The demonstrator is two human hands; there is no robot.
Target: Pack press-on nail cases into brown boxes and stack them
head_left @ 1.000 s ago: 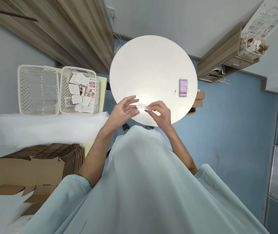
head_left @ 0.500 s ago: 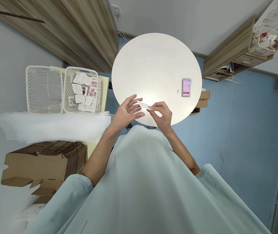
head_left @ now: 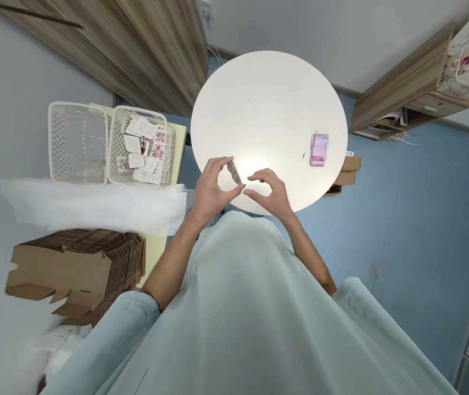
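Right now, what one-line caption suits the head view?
Left hand pinching a small thin item over a white table, the right hand beside it, open and holding nothing.

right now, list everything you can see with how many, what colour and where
small packet: 1, dark brownish, held in left hand
round table: 1, white, in front
blurred item: 1, purple, right side of round table
side table: 1, pale yellow, left
baskets: 2, white, on side table
packets: several, white and reddish, in the right-hand basket
sheets: stack, white, below baskets
flattened boxes: stack, brown, lower left
small boxes: a few, brown, past round table's right edge
cupboard: 1, wood-brown, upper left
shelf unit: 1, wood-brown, upper right
shelf basket: 1, whitish, on shelf unit
floor: 1, blue, below
shirt: 1, pale blue-green, worn
left hand: 1, bare, over round table's near edge
right hand: 1, bare, beside left hand
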